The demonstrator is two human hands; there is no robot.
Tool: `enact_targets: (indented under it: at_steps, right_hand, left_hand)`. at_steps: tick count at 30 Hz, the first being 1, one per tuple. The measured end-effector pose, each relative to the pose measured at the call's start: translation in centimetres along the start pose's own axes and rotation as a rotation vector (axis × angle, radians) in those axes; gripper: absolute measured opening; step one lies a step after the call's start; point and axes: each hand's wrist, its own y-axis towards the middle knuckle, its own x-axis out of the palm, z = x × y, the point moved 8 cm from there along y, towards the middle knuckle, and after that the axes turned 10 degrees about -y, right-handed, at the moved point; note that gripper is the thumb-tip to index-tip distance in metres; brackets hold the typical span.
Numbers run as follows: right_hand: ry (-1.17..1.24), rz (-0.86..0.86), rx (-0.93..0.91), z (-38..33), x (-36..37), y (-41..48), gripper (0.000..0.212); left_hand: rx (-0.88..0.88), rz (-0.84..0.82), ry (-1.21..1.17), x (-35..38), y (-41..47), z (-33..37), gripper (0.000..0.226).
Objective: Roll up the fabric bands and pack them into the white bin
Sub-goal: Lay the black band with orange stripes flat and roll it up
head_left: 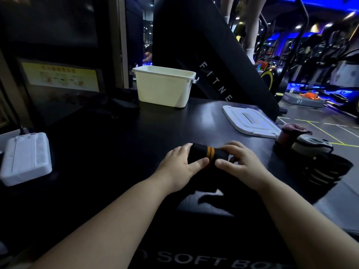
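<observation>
Well in front of the bin, left hand and right hand both curl fingers round the band roll, which may unroll if either grip loosens.

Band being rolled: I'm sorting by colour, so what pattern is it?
Black band with two orange stripes; head view.

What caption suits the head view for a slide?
Left hand and right hand grip a black, orange-striped band on the dark surface; the white bin stands behind, its lid at right.
</observation>
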Motion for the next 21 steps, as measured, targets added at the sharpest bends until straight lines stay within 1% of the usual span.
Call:
enact_targets:
  at_steps: [2,3,7,9,11,14,17,20,21]
  right_hand:
    - [-0.009,0.003,0.012,0.0,0.1,-0.1,0.046]
    - [-0.009,0.023,0.013,-0.1,0.0,-0.1,0.046]
    - [0.007,0.107,0.057,-0.4,-0.3,-0.2,0.033]
    - [-0.001,0.109,0.096,-0.2,-0.2,-0.1,0.036]
    - [-0.004,0.099,0.118,-0.1,-0.1,-0.1,0.04]
    - [0.008,0.086,0.171,0.2,-0.1,-0.1,0.037]
    - [-0.009,0.09,0.213,0.5,-0.3,-0.2,0.039]
    - [0.002,0.092,0.227,0.8,-0.3,-0.1,0.023]
    - [0.001,0.088,0.222,0.5,-0.1,-0.1,0.024]
  left_hand:
    - [-0.002,0.014,0.0,-0.1,0.0,0.0,0.069]
    - [-0.003,0.026,-0.013,-0.2,0.0,0.0,0.068]
    - [0.02,0.129,-0.161,-1.2,0.0,-0.4,0.066]
    - [0.031,0.189,-0.191,-1.7,0.1,-0.8,0.057]
    - [0.038,0.268,-0.19,-2.2,0.1,-1.0,0.042]
    - [0.048,0.37,-0.171,-2.7,-0.1,-0.9,0.028]
    - [0.07,0.382,-0.104,-2.5,0.0,-0.6,0.03]
    - [0.094,0.364,-0.137,-2.4,0.0,-0.4,0.017]
    - [0.102,0.359,-0.153,-2.4,0.0,-0.4,0.012]
